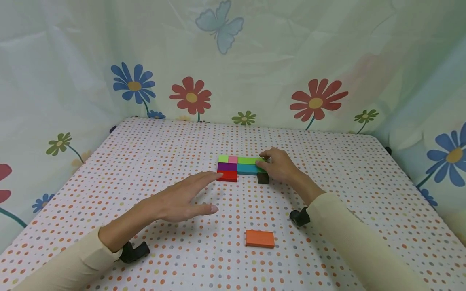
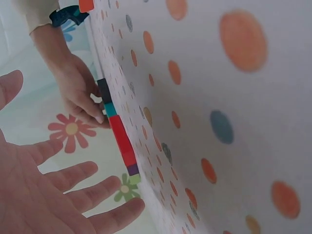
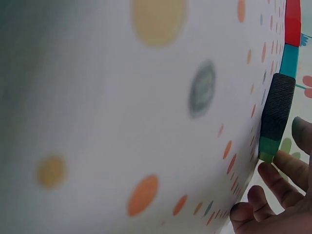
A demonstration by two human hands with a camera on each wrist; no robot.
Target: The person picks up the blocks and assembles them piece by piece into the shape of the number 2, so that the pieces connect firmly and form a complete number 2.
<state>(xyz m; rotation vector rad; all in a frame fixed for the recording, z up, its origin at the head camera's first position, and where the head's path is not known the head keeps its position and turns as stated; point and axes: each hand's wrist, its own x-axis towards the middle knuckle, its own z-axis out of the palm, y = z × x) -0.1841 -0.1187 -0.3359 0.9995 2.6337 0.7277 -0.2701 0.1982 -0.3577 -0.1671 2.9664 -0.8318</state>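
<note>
My right hand (image 1: pixel 279 165) is at the right end of a group of coloured wooden blocks. Its index fingertip touches the end of the long lime green block (image 1: pixel 246 160), while its thumb lies just above. Beside that block are a blue block (image 1: pixel 247 169), a darker green piece (image 3: pixel 269 145), partly hidden, and a dark block (image 1: pixel 263 178). On the left side sit a red block (image 1: pixel 227 176), a purple block (image 1: pixel 227 166), a small lime block (image 1: pixel 223 158) and a pink block (image 1: pixel 233 159). My left hand (image 1: pixel 182 200) hovers near the red block, fingers spread and holding nothing.
An orange block (image 1: pixel 259 239) lies alone on the dotted tablecloth (image 1: pixel 204 258), nearer to me. A flowered curtain (image 1: pixel 255 60) hangs behind the table and along its sides. A dark camera strap (image 1: pixel 132 252) is around my left wrist.
</note>
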